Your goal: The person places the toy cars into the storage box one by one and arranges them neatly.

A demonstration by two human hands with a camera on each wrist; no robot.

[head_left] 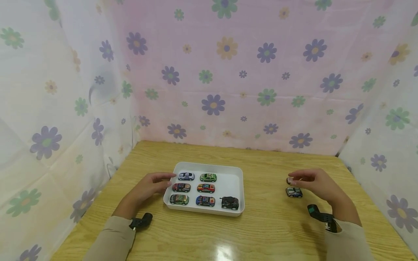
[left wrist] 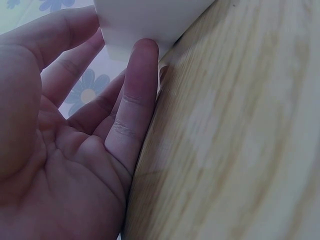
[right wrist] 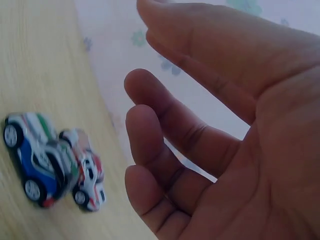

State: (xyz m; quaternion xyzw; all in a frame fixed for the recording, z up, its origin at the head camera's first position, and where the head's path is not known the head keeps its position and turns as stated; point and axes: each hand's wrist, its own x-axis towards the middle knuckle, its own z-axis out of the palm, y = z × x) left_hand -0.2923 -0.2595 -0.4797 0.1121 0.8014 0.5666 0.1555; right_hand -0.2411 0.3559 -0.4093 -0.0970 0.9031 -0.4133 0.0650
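My left hand [head_left: 148, 185] is at the left end of a white tray [head_left: 236, 181], its fingers spread along the rim. In the left wrist view, fingertips [left wrist: 143, 52] touch the tray's outer wall [left wrist: 145, 20]. Over on the right, my right hand [head_left: 311, 182] hovers above two toy cars, its fingers bent loosely and apart from them. One is a white, green and blue toy car [right wrist: 37, 157]; beside it stands a white and red toy car [right wrist: 90, 172], partly hidden by the hand in the head view.
Several toy cars stand in rows in the tray, among them a green car [head_left: 208, 177] and a red-orange car [head_left: 206, 188]. A black tank-like toy [head_left: 230, 203] occupies its near right corner. Flowered cloth [head_left: 241, 83] encloses the wooden table [head_left: 261, 232] at the back and sides.
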